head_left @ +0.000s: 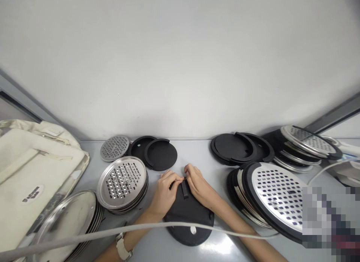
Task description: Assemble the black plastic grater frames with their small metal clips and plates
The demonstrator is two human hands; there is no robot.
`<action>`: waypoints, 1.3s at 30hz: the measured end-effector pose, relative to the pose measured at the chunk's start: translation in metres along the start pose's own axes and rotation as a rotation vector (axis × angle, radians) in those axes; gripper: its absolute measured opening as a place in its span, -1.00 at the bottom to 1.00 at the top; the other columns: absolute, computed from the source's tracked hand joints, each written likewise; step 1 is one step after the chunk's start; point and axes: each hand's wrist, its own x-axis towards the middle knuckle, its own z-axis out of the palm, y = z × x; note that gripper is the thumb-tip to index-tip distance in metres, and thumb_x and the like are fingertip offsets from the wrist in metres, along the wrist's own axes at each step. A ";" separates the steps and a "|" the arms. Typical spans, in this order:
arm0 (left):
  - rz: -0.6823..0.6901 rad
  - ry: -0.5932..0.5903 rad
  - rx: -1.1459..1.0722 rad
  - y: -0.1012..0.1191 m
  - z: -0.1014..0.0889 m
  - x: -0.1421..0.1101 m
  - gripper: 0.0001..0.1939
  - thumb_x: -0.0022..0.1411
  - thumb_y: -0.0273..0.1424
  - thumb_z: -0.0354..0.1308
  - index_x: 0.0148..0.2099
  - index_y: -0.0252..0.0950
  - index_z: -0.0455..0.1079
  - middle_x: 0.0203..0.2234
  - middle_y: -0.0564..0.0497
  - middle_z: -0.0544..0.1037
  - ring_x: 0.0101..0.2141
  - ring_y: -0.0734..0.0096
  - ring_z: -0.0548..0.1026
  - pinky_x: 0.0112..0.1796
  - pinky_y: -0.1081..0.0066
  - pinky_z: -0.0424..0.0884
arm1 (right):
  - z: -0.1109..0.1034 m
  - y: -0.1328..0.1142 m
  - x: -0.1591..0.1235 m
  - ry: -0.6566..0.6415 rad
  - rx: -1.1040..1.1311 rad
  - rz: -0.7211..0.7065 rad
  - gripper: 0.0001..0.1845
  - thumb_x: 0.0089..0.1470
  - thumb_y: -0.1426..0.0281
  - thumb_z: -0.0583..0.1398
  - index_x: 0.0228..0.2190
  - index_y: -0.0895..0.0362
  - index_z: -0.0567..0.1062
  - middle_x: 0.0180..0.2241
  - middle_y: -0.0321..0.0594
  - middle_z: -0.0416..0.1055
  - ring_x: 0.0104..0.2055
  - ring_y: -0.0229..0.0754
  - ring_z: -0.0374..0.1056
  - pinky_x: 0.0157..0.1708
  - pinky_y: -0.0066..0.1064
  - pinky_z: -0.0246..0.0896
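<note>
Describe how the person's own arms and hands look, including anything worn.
Left hand and right hand are ungloved; the forearms show no sleeves. A pale band with metallic parts, likely a watch, circles the left forearm; none shows on the right.

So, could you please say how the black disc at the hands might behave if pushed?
The disc is probably stiff, as its outline shows no sag. It may slide easily, given its mostly smooth face and the shiny table.
</note>
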 end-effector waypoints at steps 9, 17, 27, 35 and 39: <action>0.057 0.055 0.079 -0.004 0.001 -0.005 -0.82 0.29 -0.48 -0.01 -0.24 -0.22 0.42 -0.38 0.07 0.50 -0.27 0.41 0.42 -0.15 0.35 0.25 | -0.008 -0.009 -0.002 0.048 0.021 -0.039 -0.77 0.26 0.43 -0.14 -0.34 0.08 0.27 -0.30 -0.20 0.25 -0.21 -0.17 0.19 -0.09 -0.25 0.17; 0.074 0.091 0.140 -0.005 0.002 -0.005 -0.86 0.29 -0.50 -0.05 -0.19 -0.26 0.32 -0.33 0.05 0.49 -0.25 0.40 0.42 -0.12 0.31 0.23 | -0.009 -0.009 -0.004 0.020 0.022 -0.090 -0.84 0.22 0.47 -0.04 -0.31 0.09 0.31 -0.28 -0.20 0.26 -0.18 -0.17 0.19 -0.10 -0.26 0.16; 0.068 0.078 0.223 -0.003 0.000 -0.010 -0.86 0.29 -0.46 -0.08 -0.10 -0.26 0.21 -0.28 -0.04 0.40 -0.21 0.31 0.39 -0.17 0.26 0.24 | -0.009 -0.008 -0.006 0.040 0.028 -0.091 -0.84 0.22 0.48 -0.05 -0.32 0.09 0.30 -0.29 -0.20 0.28 -0.19 -0.16 0.19 -0.13 -0.26 0.17; 0.006 0.005 0.350 0.012 0.002 -0.021 -0.73 0.15 -0.20 0.10 -0.30 -0.28 0.15 -0.38 -0.01 0.28 -0.32 0.27 0.30 -0.27 0.26 0.26 | -0.007 -0.005 -0.006 0.051 0.013 -0.101 -0.85 0.22 0.48 -0.04 -0.34 0.10 0.29 -0.31 -0.20 0.28 -0.20 -0.16 0.19 -0.15 -0.27 0.18; 0.005 -0.053 0.429 0.015 0.004 -0.017 -0.75 0.13 -0.22 0.10 -0.37 -0.27 0.13 -0.42 0.01 0.27 -0.34 0.26 0.27 -0.29 0.26 0.24 | -0.007 -0.005 -0.006 0.040 0.001 -0.096 -0.85 0.22 0.48 -0.04 -0.36 0.10 0.29 -0.32 -0.21 0.28 -0.21 -0.17 0.19 -0.15 -0.27 0.18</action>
